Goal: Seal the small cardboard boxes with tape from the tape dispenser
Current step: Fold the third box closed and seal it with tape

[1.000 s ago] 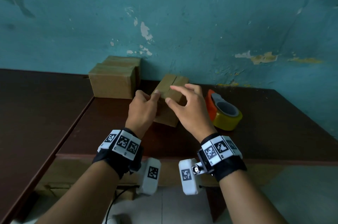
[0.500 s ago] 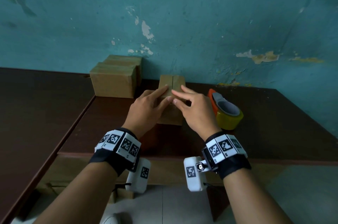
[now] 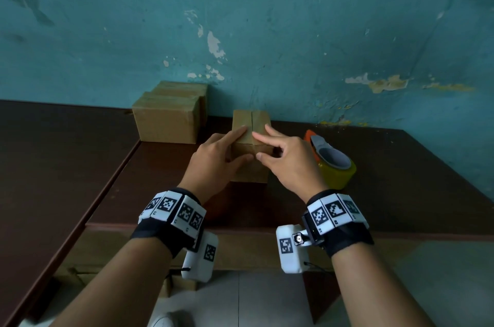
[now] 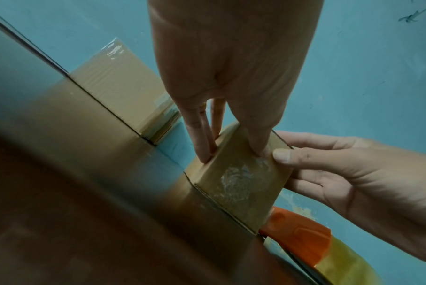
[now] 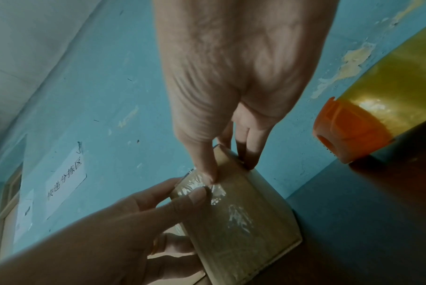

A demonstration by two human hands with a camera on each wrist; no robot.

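A small cardboard box [image 3: 251, 123] stands on the dark table [image 3: 401, 179], with a seam running down its top. Wrinkled clear tape shines on its near face [image 4: 241, 181] [image 5: 243, 221]. My left hand [image 3: 242, 143] [image 4: 231, 152] grips its left side, thumb on the near face. My right hand [image 3: 257, 145] [image 5: 230, 169] pinches the right side, with its index finger on top and its thumb on the near face. The tape dispenser [image 3: 334, 166] [image 5: 348, 135], orange with a yellowish roll, lies just right of the box.
Two larger cardboard boxes [image 3: 165, 123] [image 4: 114, 84] sit at the back left against the teal wall [image 3: 294, 32]. A second table [image 3: 53, 166] adjoins on the left. The table's front edge [image 3: 267, 230] runs under my wrists.
The box was tilted and turned a second ago; it now stands square on the table. Both thumbs have come down onto its near face, and my hands have shifted slightly forward.
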